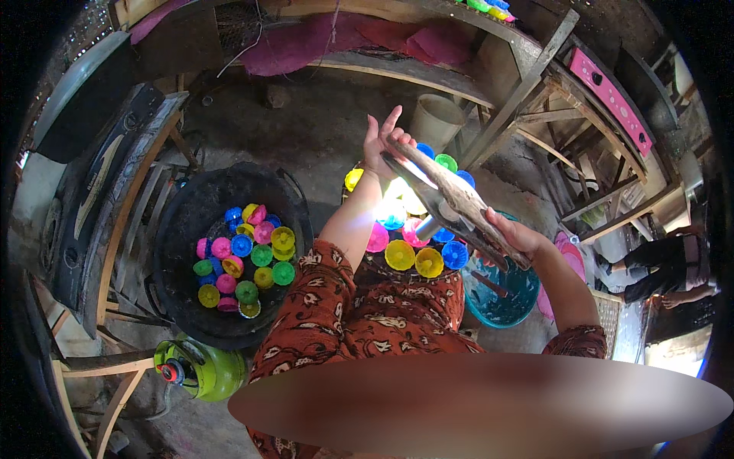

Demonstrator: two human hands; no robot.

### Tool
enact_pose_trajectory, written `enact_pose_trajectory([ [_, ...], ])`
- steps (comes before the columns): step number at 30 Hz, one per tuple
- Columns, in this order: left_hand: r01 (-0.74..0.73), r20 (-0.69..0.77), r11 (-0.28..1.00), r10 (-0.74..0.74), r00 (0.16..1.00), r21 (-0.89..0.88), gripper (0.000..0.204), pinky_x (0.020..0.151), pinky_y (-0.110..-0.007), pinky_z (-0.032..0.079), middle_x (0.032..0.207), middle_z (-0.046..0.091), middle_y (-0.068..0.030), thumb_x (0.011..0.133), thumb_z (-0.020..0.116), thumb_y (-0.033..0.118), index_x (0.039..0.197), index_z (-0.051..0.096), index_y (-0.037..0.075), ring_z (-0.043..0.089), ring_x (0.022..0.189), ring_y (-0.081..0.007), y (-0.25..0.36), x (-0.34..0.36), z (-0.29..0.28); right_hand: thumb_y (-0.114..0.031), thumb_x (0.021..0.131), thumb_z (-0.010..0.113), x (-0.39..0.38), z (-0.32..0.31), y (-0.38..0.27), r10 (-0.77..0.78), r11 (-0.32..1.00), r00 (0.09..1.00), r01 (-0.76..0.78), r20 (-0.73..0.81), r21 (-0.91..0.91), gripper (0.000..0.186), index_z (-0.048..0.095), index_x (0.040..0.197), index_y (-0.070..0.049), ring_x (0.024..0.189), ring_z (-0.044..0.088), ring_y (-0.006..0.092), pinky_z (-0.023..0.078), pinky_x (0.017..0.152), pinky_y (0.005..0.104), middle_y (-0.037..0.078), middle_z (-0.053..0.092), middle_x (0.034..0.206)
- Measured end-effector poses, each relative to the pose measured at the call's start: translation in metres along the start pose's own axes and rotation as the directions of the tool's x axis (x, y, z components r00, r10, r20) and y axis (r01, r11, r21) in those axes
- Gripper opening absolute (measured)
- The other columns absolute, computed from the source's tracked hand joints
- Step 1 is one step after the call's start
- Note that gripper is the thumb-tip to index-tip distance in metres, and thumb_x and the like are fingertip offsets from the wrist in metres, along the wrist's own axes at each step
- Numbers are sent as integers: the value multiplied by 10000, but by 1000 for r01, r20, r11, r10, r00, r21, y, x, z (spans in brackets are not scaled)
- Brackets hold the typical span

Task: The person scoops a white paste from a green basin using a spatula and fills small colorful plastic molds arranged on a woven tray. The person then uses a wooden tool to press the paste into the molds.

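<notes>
My two hands hold a long wooden hand press (451,191), two worn wooden bars with a metal cylinder (428,227) between them, slanting across in front of me. My left hand (380,149) grips its far end, with the thumb and a finger sticking out. Around the nearer end, at the right, my right hand (518,236) is closed. Below the press lie several small fluted plastic cups, among them a yellow cup (400,255) and a blue cup (454,255); bright glare washes out some of them. What supports them is mostly hidden.
At the left stands a wide black tub (180,306) with more coloured cups, a green gas cylinder (206,371) near it. A teal basin (512,306) is at the right, a pale bucket (437,118) farther off. Stoves on wooden stands flank both sides. Another person (665,264) is at far right.
</notes>
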State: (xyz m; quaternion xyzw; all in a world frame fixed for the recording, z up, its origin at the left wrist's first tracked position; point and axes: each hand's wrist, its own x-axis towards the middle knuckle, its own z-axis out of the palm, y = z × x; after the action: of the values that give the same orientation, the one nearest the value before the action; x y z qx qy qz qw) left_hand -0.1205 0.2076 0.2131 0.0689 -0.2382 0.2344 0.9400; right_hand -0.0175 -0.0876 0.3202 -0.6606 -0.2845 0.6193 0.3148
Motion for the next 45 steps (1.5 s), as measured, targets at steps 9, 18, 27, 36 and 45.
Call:
enact_pose_trajectory([
  [9, -61, -43, 998, 60, 997, -18, 634, 715, -393, 463, 585, 560, 11, 877, 339, 620, 1260, 483, 136, 571, 588, -167, 13, -15, -5, -673, 852, 361, 10, 19, -2, 36, 996, 997, -41, -73, -75, 718, 565, 1034, -9, 640, 594, 178, 501, 557, 304, 96, 605, 771],
  [18, -76, -17, 997, 76, 997, 24, 620, 675, -372, 458, 545, 525, 24, 866, 359, 630, 1199, 520, 132, 555, 548, -160, 22, 1, -10, -593, 891, 383, 18, 23, -18, -91, 960, 971, 26, -222, -280, 614, 587, 929, -14, 536, 563, 160, 465, 476, 284, 78, 588, 682],
  [27, -52, -88, 997, 56, 995, 51, 604, 636, -357, 444, 514, 477, 34, 874, 334, 635, 1119, 570, 136, 522, 522, -148, 13, -13, -11, -550, 901, 409, 4, 42, -6, -111, 954, 950, 19, -292, -300, 564, 588, 893, -15, 503, 533, 140, 442, 456, 274, 58, 572, 643],
  [36, -88, -170, 992, 103, 980, 95, 604, 569, -320, 407, 469, 388, 49, 858, 363, 651, 1075, 577, 130, 431, 442, -115, 18, -7, -2, -503, 909, 433, 9, 43, -13, -228, 877, 903, 29, -364, -479, 531, 593, 879, 2, 500, 542, 139, 442, 465, 290, 69, 568, 614],
  [45, -46, -181, 992, 68, 981, 120, 620, 578, -305, 392, 480, 328, 52, 867, 342, 646, 1077, 581, 114, 381, 447, -108, 15, -21, 13, -468, 919, 432, 2, 60, 2, -139, 950, 929, 27, -343, -312, 480, 564, 927, -7, 505, 529, 135, 424, 469, 273, 44, 546, 615],
])
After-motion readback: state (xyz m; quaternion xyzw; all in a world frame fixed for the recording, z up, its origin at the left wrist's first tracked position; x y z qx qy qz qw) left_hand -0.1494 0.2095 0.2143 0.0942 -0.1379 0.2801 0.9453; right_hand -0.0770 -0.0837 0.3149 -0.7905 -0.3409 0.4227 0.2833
